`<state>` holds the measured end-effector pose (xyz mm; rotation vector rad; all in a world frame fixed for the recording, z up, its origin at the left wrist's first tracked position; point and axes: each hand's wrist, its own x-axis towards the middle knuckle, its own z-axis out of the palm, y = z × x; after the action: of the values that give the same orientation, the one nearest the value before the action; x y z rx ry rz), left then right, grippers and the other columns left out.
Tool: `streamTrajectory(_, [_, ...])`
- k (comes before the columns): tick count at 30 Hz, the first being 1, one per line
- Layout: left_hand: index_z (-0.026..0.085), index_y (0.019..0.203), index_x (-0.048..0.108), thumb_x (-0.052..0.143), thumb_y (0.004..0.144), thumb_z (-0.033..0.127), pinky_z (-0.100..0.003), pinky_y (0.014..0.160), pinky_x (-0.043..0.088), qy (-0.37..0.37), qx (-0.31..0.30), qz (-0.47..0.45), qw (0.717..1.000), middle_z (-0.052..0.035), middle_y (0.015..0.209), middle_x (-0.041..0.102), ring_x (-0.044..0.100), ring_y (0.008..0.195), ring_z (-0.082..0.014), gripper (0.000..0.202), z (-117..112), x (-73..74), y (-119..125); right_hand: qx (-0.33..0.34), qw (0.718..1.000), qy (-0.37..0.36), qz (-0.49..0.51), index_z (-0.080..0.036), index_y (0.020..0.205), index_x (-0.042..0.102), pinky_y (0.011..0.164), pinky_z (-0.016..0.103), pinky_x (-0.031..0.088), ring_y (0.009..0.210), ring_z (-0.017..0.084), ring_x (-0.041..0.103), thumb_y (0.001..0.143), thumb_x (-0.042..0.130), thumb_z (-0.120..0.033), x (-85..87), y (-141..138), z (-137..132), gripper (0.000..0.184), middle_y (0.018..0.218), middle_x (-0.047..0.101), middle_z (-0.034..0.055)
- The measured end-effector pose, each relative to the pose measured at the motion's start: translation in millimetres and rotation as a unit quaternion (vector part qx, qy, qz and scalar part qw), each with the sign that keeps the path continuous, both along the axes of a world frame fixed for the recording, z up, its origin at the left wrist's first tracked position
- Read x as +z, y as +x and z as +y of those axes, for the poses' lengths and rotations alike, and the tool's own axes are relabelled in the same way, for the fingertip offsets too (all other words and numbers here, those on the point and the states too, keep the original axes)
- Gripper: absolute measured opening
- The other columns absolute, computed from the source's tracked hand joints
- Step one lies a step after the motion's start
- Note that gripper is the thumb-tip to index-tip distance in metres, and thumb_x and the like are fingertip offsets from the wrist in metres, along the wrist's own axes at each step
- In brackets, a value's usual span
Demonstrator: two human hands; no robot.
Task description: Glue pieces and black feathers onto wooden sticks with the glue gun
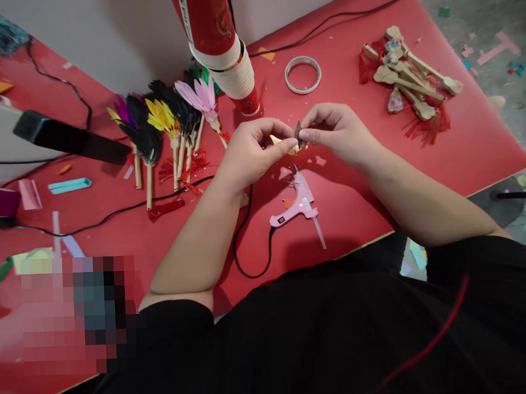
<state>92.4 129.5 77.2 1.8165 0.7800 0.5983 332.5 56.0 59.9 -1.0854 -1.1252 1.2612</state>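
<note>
Between the fingertips of both hands is a small dark, pointed piece (298, 130), too small to name. My left hand (261, 141) pinches it from the left and my right hand (336, 128) from the right, thumbs and forefingers closed. Just below the fingers lie yellow scraps (292, 149), partly hidden by the left thumb. A pink glue gun (300, 201) rests on the red table nearer my body, its nozzle toward my hands and a small light glowing on it. A clear glue stick (319, 232) juts from its rear.
Feathered sticks with red tassels (174, 137) lie left of my hands. Stacked paper cups (235, 66) stand behind. A tape roll (302, 75) lies at the back, and more tasselled sticks (409, 80) are piled right. The glue gun's black cord (236, 249) loops across the table.
</note>
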Motion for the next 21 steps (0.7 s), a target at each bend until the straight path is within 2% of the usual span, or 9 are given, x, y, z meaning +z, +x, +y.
streamTrajectory(4, [0.022,0.106,0.08,0.099,0.106,0.053,-0.033,0.087,0.066,-0.013,-0.012,-0.012,1.0,-0.0065,0.102,0.088,0.084,0.097,-0.0212,0.037,0.8,-1.3,-0.1,0.012,1.0,-0.001,0.007,-0.027,0.093,0.079,0.086,0.04,0.076,0.09,0.024,0.082,0.082,0.124,-0.05,-1.5,1.2,-0.7,0.052,0.089,0.083,0.0026])
streamTrajectory(8, [0.023,0.101,0.078,0.103,0.103,0.068,-0.033,0.087,0.066,-0.013,-0.026,-0.02,0.999,-0.0046,0.097,0.084,0.084,0.097,-0.0214,0.051,3.0,-2.2,-0.1,0.057,0.998,-0.016,0.033,-0.024,0.095,0.08,0.079,0.034,0.07,0.086,0.021,0.078,0.084,0.124,-0.059,-2.9,2.0,-0.6,0.057,0.086,0.081,0.0032])
streamTrajectory(13, [0.023,0.1,0.078,0.104,0.101,0.07,-0.034,0.088,0.066,-0.023,-0.032,-0.031,0.999,-0.0042,0.096,0.085,0.083,0.097,-0.0209,0.054,3.0,-1.5,0.3,0.085,0.993,-0.029,0.072,-0.025,0.095,0.078,0.072,0.031,0.065,0.081,0.018,0.075,0.076,0.125,-0.071,-9.5,1.4,2.1,0.069,0.083,0.076,-0.0002])
streamTrajectory(21, [0.023,0.102,0.08,0.104,0.101,0.075,-0.036,0.092,0.07,-0.031,-0.039,-0.062,0.997,-0.0051,0.101,0.087,0.086,0.099,-0.0222,0.057,3.4,-9.6,0.2,0.127,0.983,-0.039,0.129,-0.024,0.097,0.076,0.072,0.025,0.063,0.08,0.014,0.072,0.081,0.125,-0.065,-17.9,0.9,3.6,0.065,0.086,0.077,-0.0028])
